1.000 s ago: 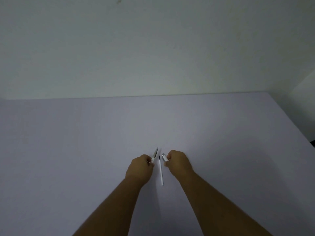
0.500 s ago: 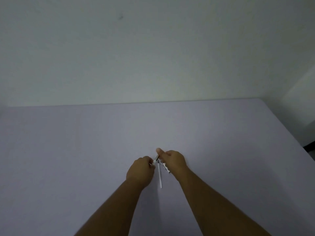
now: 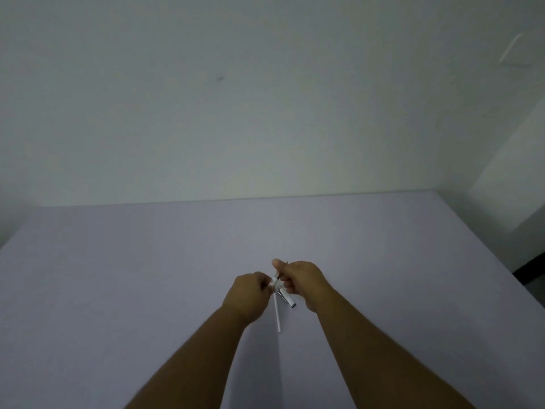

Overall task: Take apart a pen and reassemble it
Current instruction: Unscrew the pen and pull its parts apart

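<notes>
My left hand (image 3: pixel 249 293) grips the white pen barrel (image 3: pixel 275 280) at its near end. My right hand (image 3: pixel 303 280) pinches the far, darker tip end of the same barrel between thumb and fingers. A white cap with a clip (image 3: pixel 286 297) pokes out from under my right hand, held in its lower fingers. A thin white refill (image 3: pixel 277 315) lies on the table (image 3: pixel 118 276) between my wrists, pointing toward me.
The pale lilac table reaches back to a plain white wall (image 3: pixel 265 98). Its right edge (image 3: pixel 483 252) drops off beside a dark floor gap at the far right.
My right hand moved left from its own side onto the barrel tip, with the cap tucked in its lower fingers. The refill has stayed on the table.
</notes>
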The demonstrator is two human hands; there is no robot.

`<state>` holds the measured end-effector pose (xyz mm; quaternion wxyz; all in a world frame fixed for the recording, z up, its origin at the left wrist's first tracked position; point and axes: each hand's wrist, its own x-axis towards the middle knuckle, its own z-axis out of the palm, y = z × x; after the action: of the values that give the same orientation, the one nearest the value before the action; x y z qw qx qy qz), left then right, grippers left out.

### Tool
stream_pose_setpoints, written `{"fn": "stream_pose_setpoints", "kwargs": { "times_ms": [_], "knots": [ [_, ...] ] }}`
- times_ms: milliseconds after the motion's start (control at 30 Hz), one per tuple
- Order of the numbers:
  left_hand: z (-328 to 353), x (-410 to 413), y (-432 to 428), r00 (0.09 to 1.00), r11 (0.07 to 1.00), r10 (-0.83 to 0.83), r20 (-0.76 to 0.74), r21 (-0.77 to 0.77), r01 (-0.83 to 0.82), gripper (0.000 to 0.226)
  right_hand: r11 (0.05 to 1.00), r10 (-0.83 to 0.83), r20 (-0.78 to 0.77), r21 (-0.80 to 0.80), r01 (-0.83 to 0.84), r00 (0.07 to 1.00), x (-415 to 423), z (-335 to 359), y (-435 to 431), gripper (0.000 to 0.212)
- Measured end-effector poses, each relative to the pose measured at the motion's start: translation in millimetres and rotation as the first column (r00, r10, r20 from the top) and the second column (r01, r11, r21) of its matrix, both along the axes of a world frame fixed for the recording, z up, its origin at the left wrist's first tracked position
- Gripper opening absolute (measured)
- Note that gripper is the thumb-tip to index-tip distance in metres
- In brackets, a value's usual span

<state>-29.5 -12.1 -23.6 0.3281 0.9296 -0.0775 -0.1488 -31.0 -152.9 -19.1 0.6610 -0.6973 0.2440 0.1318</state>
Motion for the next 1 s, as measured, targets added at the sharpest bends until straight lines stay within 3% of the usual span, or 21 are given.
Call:
{"fn": "stream_pose_setpoints", "kwargs": {
  "times_ms": [67, 133, 200, 300, 367, 500, 667, 800, 933, 1000],
  "knots": [
    [5, -3, -1, 1.000, 1.000, 0.001, 0.010, 0.001, -0.001, 0.022, 0.999, 0.001, 0.028, -0.043, 0.000, 1.000, -3, 5, -1, 0.019],
    [10, -5, -3, 1.000, 1.000, 0.003, 0.024, 0.004, -0.003, 0.022, 0.998, -0.006, 0.060, 0.055, 0.003, 0.998, -6, 10, -1, 0.007],
    [14, -7, -3, 0.999, 1.000, 0.009, 0.044, 0.007, -0.009, 0.022, 0.987, -0.042, 0.032, 0.155, 0.037, 0.999, -8, 16, -1, 0.010],
    [17, -10, -4, 0.998, 1.000, 0.011, 0.056, 0.016, -0.012, 0.021, 0.990, -0.090, -0.061, 0.101, 0.096, 0.994, -9, 21, 0, 0.021],
    [19, -12, -5, 0.998, 0.999, -0.004, 0.059, 0.040, 0.001, 0.021, 0.991, -0.106, -0.068, 0.076, 0.111, 0.992, -10, 23, 1, 0.018],
    [22, -15, -4, 0.997, 0.997, -0.013, 0.078, 0.073, 0.007, 0.022, 0.978, -0.064, -0.026, 0.197, 0.068, 0.998, -13, 27, -1, 0.009],
    [26, -18, -4, 0.995, 0.997, -0.017, 0.096, 0.080, 0.010, 0.022, 0.990, -0.093, -0.048, 0.102, 0.098, 0.994, -16, 26, 0, 0.016],
    [28, -19, -3, 0.994, 0.996, -0.019, 0.108, 0.093, 0.009, 0.021, 0.979, -0.075, -0.002, 0.192, 0.074, 0.997, -16, 28, 1, 0.013],
    [31, -19, -3, 0.994, 0.996, -0.022, 0.109, 0.090, 0.012, 0.021, 0.993, -0.093, -0.039, 0.069, 0.096, 0.995, -16, 29, 1, 0.016],
    [33, -19, -4, 0.993, 0.995, -0.032, 0.116, 0.101, 0.021, 0.021, 0.991, -0.073, -0.006, 0.112, 0.074, 0.997, -16, 30, 0, 0.009]
  ]
}}
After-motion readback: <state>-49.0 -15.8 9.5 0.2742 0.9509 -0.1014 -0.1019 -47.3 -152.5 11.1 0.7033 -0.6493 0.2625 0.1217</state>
